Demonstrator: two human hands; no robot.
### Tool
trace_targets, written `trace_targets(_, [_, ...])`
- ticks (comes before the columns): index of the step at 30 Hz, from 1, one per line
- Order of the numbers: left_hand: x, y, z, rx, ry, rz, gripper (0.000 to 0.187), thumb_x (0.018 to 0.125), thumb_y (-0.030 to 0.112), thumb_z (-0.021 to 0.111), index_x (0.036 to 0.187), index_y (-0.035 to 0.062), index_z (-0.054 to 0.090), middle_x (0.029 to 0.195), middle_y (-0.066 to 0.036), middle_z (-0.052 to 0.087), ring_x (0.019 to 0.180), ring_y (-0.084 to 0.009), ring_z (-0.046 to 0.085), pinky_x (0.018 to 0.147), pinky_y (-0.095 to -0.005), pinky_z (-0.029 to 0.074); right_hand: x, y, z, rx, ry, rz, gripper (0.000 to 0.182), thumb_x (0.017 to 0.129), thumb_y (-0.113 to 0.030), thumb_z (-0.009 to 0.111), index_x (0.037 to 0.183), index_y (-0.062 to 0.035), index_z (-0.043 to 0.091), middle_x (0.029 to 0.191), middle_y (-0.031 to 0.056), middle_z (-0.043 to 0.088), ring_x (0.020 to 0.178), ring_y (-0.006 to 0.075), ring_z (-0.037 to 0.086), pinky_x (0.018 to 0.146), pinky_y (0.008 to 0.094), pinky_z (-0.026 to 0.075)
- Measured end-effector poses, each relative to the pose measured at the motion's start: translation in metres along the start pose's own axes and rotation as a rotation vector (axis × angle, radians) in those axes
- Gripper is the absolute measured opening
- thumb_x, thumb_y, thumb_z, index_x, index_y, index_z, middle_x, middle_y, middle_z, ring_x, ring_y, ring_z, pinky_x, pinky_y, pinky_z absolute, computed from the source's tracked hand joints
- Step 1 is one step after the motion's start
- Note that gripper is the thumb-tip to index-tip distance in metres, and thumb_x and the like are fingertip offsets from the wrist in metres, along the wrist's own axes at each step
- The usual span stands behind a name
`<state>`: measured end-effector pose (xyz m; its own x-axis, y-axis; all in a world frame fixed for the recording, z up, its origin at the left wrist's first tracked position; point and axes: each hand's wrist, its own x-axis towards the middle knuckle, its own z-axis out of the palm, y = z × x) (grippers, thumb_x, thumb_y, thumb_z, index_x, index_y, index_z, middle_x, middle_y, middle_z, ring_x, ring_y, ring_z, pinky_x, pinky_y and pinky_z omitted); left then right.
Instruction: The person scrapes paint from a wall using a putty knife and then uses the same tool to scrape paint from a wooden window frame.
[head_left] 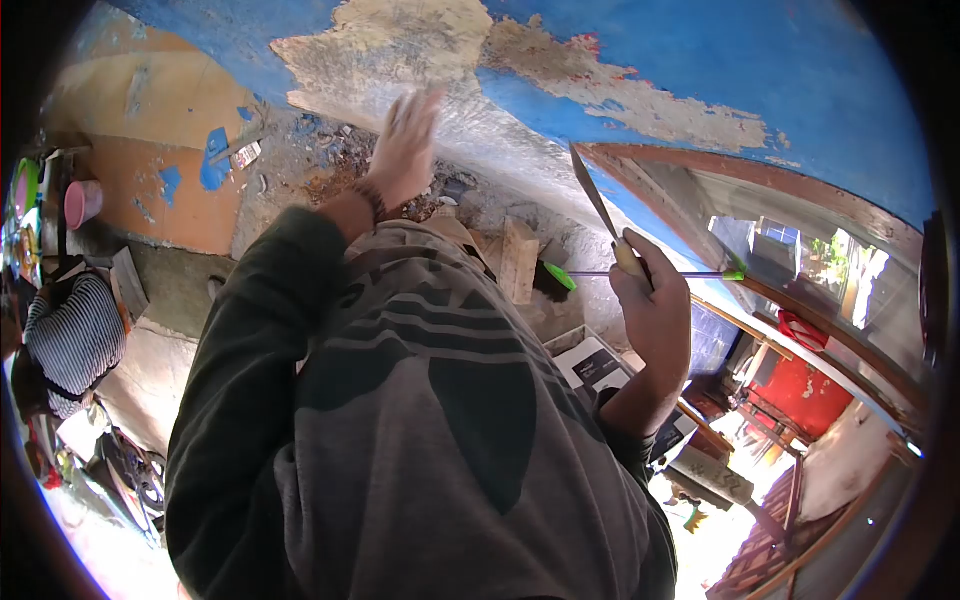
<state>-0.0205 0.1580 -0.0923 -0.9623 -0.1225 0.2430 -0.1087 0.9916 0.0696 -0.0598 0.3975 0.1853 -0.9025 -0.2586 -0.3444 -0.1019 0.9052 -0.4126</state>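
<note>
Blurred by motion, my left hand [405, 148] is raised with its fingers stretched out flat. It overlaps the bare, pale patch [385, 50] on the blue wall [690, 50], where the paint has peeled. My right hand [650, 290] is wrapped round the pale handle of a putty knife [597, 195]. Its thin metal blade points up towards the wall, beside the corner of a wooden window frame [690, 160]. Below the left hand, paint flakes and rubble [330, 160] lie along the foot of the wall.
A wooden block [518, 260] stands near a broom with green ends [560, 276]. A white box [590, 365] sits below my right arm. At the left, a person in a striped top [80, 330] is near a pink bucket [83, 203]. A red panel [805, 395] shows at the right.
</note>
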Motion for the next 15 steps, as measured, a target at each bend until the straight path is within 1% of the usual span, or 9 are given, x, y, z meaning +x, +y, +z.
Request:
trace_targets(2, [-0.006, -0.003, -0.027, -0.597, -0.967, -0.399, 0.054, 0.085, 0.026, 0.059, 0.129, -0.0052, 0.048, 0.118, -0.024, 0.058, 0.115, -0.0363, 0.053, 0.102, -0.0453, 0.039, -0.003, 0.002, -0.001, 0.015, 0.013, -0.040, 0.038, 0.080, -0.010, 0.062, 0.116, 0.0016, 0.060, 0.097, 0.0196, 0.067, 0.085, 0.0250, 0.066, 0.078, 0.0325, 0.050])
trace_targets(3, [-0.013, 0.001, -0.025, -0.600, -0.968, -0.400, 0.054, 0.085, 0.026, 0.059, 0.129, -0.0052, 0.048, 0.118, -0.024, 0.058, 0.115, -0.0363, 0.053, 0.102, -0.0453, 0.039, -0.003, 0.003, -0.003, 0.029, 0.029, -0.076, 0.037, 0.080, -0.008, 0.062, 0.115, 0.0017, 0.061, 0.096, 0.0185, 0.066, 0.084, 0.0246, 0.066, 0.077, 0.0321, 0.050])
trace_targets(5, [-0.025, 0.018, -0.016, -0.694, -0.112, -0.235, 0.056, 0.086, 0.029, 0.059, 0.128, -0.0071, 0.048, 0.103, -0.025, 0.063, 0.103, -0.0406, 0.059, 0.097, -0.0428, 0.044, -0.003, -0.010, -0.005, 0.045, 0.043, -0.158, 0.034, 0.080, -0.006, 0.062, 0.113, 0.0016, 0.062, 0.096, 0.0180, 0.066, 0.084, 0.0253, 0.066, 0.076, 0.0323, 0.050])
trace_targets(7, [0.007, 0.033, -0.082, -1.123, -0.286, -0.452, 0.061, 0.090, 0.039, 0.055, 0.130, -0.0066, 0.046, 0.119, -0.026, 0.058, 0.113, -0.0368, 0.055, 0.099, -0.0420, 0.041, -0.004, -0.031, -0.006, 0.058, 0.054, -0.243, 0.032, 0.079, -0.003, 0.062, 0.111, 0.0015, 0.063, 0.096, 0.0175, 0.066, 0.084, 0.0260, 0.066, 0.076, 0.0324, 0.050])
trace_targets(9, [0.023, 0.045, -0.130, -1.445, -0.341, -0.512, 0.067, 0.095, 0.045, 0.048, 0.139, -0.0035, 0.035, 0.131, -0.021, 0.051, 0.117, -0.0275, 0.053, 0.099, -0.0389, 0.040, -0.002, -0.056, -0.008, -0.067, 0.179, -0.474, 0.026, 0.079, -0.001, 0.063, 0.105, 0.0011, 0.064, 0.095, 0.0178, 0.066, 0.084, 0.0288, 0.066, 0.075, 0.0328, 0.051])
trace_targets(10, [0.028, 0.064, -0.129, -1.451, -0.335, -0.517, 0.067, 0.095, 0.045, 0.048, 0.139, -0.0035, 0.035, 0.131, -0.021, 0.051, 0.117, -0.0275, 0.053, 0.099, -0.0389, 0.040, -0.002, -0.069, -0.009, -0.136, 0.213, -0.542, 0.023, 0.079, -0.001, 0.063, 0.102, 0.0010, 0.064, 0.097, 0.0189, 0.064, 0.083, 0.0318, 0.066, 0.074, 0.0342, 0.051])
trace_targets(12, [0.036, 0.101, -0.121, -1.997, 0.012, -0.507, 0.065, 0.098, 0.044, 0.042, 0.143, 0.0004, 0.026, 0.133, -0.015, 0.047, 0.116, -0.0195, 0.050, 0.099, -0.0363, 0.038, 0.002, -0.082, -0.005, -0.181, 0.214, -0.585, 0.023, 0.079, -0.001, 0.063, 0.102, 0.0007, 0.064, 0.099, 0.0192, 0.063, 0.084, 0.0324, 0.065, 0.073, 0.0348, 0.051])
trace_targets(13, [0.045, 0.102, -0.138, -2.002, 0.019, -0.510, 0.065, 0.098, 0.044, 0.042, 0.143, 0.0004, 0.026, 0.133, -0.015, 0.047, 0.116, -0.0195, 0.050, 0.099, -0.0363, 0.038, 0.005, -0.087, -0.003, -0.220, 0.221, -0.625, 0.024, 0.079, -0.001, 0.063, 0.103, 0.0003, 0.063, 0.100, 0.0194, 0.062, 0.084, 0.0329, 0.065, 0.073, 0.0354, 0.052])
trace_targets(15, [0.063, 0.098, -0.175, -2.650, -0.054, -0.509, 0.055, 0.101, 0.040, 0.035, 0.141, 0.0031, 0.025, 0.124, -0.010, 0.048, 0.112, -0.0177, 0.050, 0.099, -0.0341, 0.039, 0.008, -0.096, -0.001, -0.303, 0.192, -0.682, 0.025, 0.077, 0.000, 0.064, 0.103, -0.0011, 0.063, 0.102, 0.0188, 0.061, 0.083, 0.0339, 0.065, 0.070, 0.0380, 0.052])
